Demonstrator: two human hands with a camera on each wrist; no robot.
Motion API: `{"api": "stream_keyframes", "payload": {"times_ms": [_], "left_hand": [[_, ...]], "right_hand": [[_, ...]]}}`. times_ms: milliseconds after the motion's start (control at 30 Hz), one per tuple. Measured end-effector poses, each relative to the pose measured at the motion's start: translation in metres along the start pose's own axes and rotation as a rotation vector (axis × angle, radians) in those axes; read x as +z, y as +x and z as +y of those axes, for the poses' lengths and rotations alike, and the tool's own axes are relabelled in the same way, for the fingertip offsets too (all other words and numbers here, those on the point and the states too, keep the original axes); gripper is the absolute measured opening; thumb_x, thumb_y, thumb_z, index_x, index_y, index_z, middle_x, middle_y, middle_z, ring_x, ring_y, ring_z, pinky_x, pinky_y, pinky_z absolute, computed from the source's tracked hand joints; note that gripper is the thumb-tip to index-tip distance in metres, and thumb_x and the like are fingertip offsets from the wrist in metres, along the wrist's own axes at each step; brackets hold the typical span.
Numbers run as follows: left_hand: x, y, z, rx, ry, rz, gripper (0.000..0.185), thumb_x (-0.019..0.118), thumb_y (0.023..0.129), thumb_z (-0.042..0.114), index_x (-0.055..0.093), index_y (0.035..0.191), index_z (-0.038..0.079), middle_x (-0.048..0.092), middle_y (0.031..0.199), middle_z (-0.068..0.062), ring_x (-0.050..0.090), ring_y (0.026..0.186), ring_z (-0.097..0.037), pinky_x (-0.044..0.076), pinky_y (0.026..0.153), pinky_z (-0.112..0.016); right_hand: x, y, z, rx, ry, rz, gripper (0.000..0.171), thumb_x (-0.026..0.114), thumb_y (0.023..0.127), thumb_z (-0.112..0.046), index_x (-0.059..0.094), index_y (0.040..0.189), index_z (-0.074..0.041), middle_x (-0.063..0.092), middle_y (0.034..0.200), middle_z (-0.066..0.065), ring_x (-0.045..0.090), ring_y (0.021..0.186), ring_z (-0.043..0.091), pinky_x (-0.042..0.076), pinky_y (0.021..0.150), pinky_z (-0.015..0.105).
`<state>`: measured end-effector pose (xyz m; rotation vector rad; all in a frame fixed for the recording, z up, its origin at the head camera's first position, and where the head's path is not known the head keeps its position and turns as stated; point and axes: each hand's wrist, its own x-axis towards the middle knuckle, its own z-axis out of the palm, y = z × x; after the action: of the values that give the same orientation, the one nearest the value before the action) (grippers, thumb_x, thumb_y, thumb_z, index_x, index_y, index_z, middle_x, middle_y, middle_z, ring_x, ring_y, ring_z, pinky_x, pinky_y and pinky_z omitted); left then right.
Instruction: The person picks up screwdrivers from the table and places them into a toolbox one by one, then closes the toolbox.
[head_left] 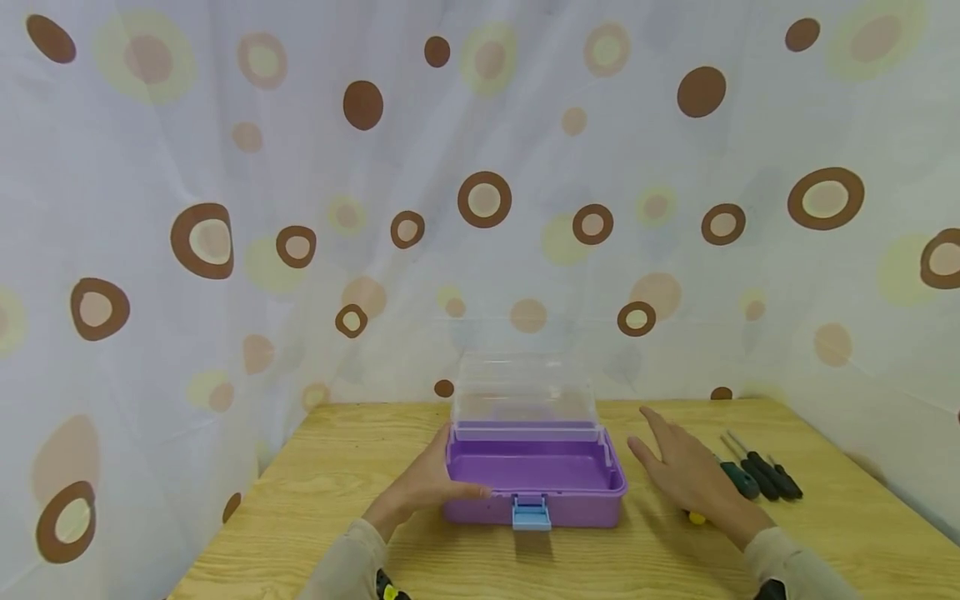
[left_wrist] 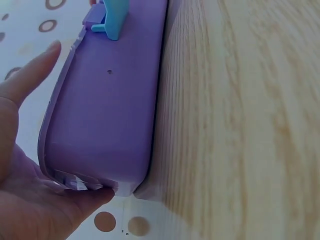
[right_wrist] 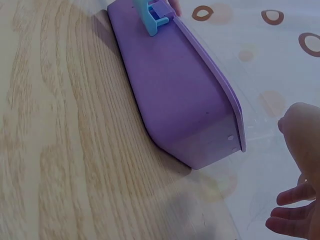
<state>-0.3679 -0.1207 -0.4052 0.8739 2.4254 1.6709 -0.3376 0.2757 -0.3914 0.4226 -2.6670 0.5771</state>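
Observation:
A purple plastic storage box with a light blue latch on its front stands on the table. Its clear lid is raised at the back. At the box's left end is my left hand, its fingers against the end wall and its thumb stretched along the front rim. Seen from the left wrist, that thumb is straight and a little apart from the rim. My right hand hovers off the box's right end, holding nothing, fingers spread.
Several screwdrivers lie right of the box: dark handles and a green handle partly behind my right hand. A yellow piece shows under that hand. A dotted curtain hangs behind the wooden table.

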Motion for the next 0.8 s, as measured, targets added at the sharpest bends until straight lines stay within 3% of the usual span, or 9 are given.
{"api": "stream_keyframes", "payload": {"times_ms": [133,300,400,467,700,800], "left_hand": [[-0.002,-0.003,-0.003,-0.032,-0.002,-0.005,0.125,0.093,0.071,0.029,0.011,0.163,0.008,0.043,0.152,-0.019,0.046,0.135,-0.043,0.034,0.114,-0.061],[-0.004,-0.004,-0.004,-0.055,-0.032,-0.028,0.125,0.093,0.072,0.028,0.01,0.164,0.01,0.041,0.155,-0.018,0.043,0.138,-0.043,0.033,0.115,-0.061],[-0.005,-0.004,-0.005,-0.073,-0.044,-0.033,0.126,0.092,0.073,0.029,0.008,0.165,0.011,0.04,0.156,-0.018,0.042,0.139,-0.043,0.032,0.115,-0.061],[-0.005,-0.004,-0.005,-0.083,-0.051,-0.036,0.126,0.092,0.073,0.028,0.008,0.165,0.011,0.04,0.156,-0.018,0.042,0.139,-0.043,0.032,0.115,-0.06],[-0.006,-0.003,-0.007,-0.083,-0.05,-0.04,0.124,0.092,0.072,0.028,0.011,0.165,0.011,0.042,0.155,-0.018,0.045,0.137,-0.042,0.034,0.114,-0.059],[-0.006,-0.003,-0.007,-0.088,-0.045,-0.038,0.125,0.092,0.072,0.029,0.01,0.165,0.012,0.041,0.155,-0.018,0.044,0.138,-0.041,0.033,0.114,-0.06]], "right_hand": [[0.002,-0.005,0.007,0.02,-0.018,-0.034,0.076,0.041,0.11,-0.05,0.029,0.158,0.007,0.054,0.136,0.039,0.054,0.119,0.059,0.046,0.09,0.072],[0.003,-0.008,0.012,-0.004,-0.044,-0.059,0.075,0.046,0.11,-0.045,0.027,0.157,0.01,0.056,0.133,0.039,0.055,0.114,0.063,0.046,0.089,0.074],[0.005,-0.01,0.017,-0.011,-0.051,-0.074,0.075,0.048,0.11,-0.044,0.025,0.158,0.01,0.065,0.119,0.034,0.057,0.111,0.063,0.046,0.089,0.074],[0.006,-0.012,0.019,-0.012,-0.049,-0.089,0.077,0.047,0.11,-0.045,0.023,0.159,0.009,0.07,0.102,0.024,0.063,0.104,0.058,0.046,0.089,0.074],[0.01,-0.015,0.025,-0.009,-0.015,-0.124,0.081,0.051,0.108,-0.046,0.019,0.161,0.007,0.065,0.074,0.004,0.071,0.078,0.035,0.042,0.09,0.077],[0.012,-0.017,0.027,-0.003,-0.004,-0.147,0.084,0.062,0.105,-0.038,0.018,0.161,0.005,0.05,0.058,-0.005,0.064,0.061,0.022,0.054,0.075,0.063]]}}
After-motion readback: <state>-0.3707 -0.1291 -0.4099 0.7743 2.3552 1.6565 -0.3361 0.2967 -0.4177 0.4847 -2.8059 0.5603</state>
